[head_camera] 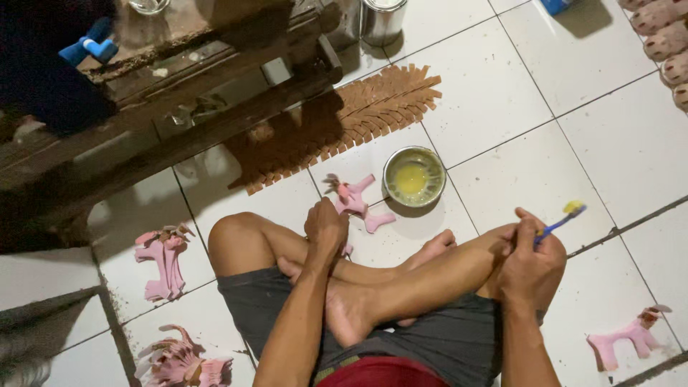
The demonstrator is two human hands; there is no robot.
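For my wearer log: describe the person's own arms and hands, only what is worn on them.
Both arms are bare, with no sleeves in view. The left hand and right hand wear no gloves, and no rings, watch or bands show. The fingers look lean with plain knuckles.

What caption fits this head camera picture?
Left hand holds a pink animal-shaped cutout; right hand holds a blue glue-tipped toothbrush.

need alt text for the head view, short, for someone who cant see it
Seen from above, a person sits cross-legged on white floor tiles, the right hand holding a blue brush with a yellow-coated tip, the left hand on a pink animal-shaped cutout. A bowl of yellow liquid sits just ahead, more pink cutouts around.
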